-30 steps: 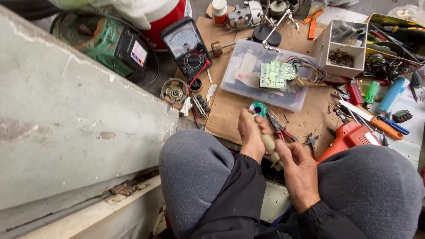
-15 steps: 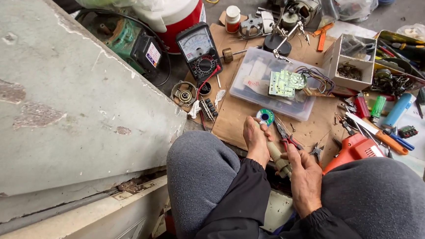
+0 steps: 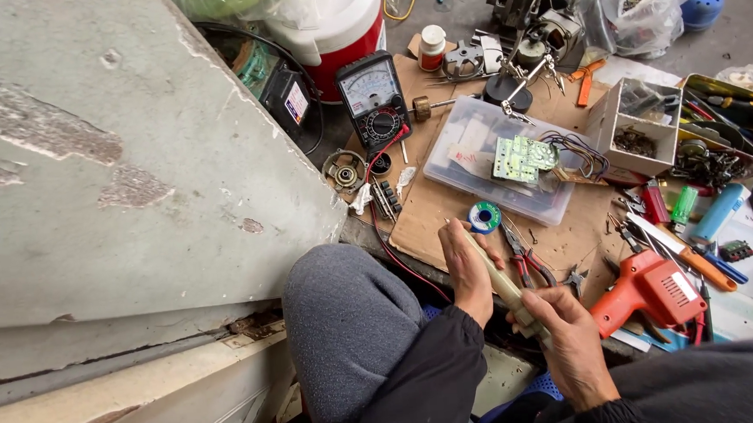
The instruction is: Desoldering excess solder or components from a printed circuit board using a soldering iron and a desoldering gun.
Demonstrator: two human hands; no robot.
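Note:
My left hand (image 3: 465,270) and my right hand (image 3: 569,339) both grip a long cream-coloured tool handle (image 3: 505,285) that runs slantwise between them, above my knees. Its far tip points toward a small blue-green spool of solder wire (image 3: 484,217) on a brown cardboard sheet (image 3: 435,208). Red-handled pliers (image 3: 526,259) lie just right of the handle. An orange soldering gun (image 3: 651,289) rests to the right of my right hand.
A clear plastic box (image 3: 477,149) carries a green circuit board (image 3: 519,157) with wires. Behind stand an analog multimeter (image 3: 373,100), a helping-hand clamp (image 3: 517,81), a red-and-white cooler (image 3: 339,22) and a white parts box (image 3: 637,126). Screwdrivers and lighters litter the right. A grey slab (image 3: 94,159) fills the left.
The view has shifted down and right across the bench. Both hands stay on the cream handle, which now reaches farther toward the solder spool.

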